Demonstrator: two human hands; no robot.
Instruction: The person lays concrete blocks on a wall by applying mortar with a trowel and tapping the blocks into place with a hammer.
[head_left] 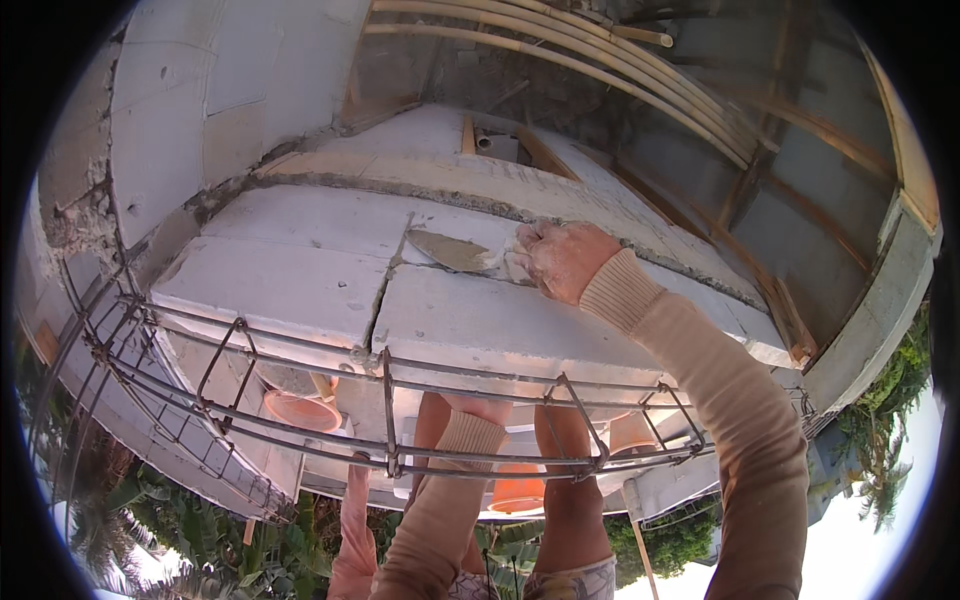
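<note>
My right hand (568, 262), dusted with pale grime, is closed round the handle of a trowel; its fingers hide the grip. The trowel's pointed, mortar-smeared blade (452, 251) lies flat against the white blocks (470, 310), over the joint where they meet. Lower down, my left hand (478, 408) is below the blocks' front edge, behind the rebar cage. Only its back and wrist show, so its fingers and anything in them are hidden.
A tied rebar cage (390, 400) runs between me and the blocks. Below stand orange buckets (303, 411), (517, 490). A pinkish sleeve (356, 540) is beside my left forearm. Light poles (560, 45) cross above, and timber strips (790, 320) lean at the right.
</note>
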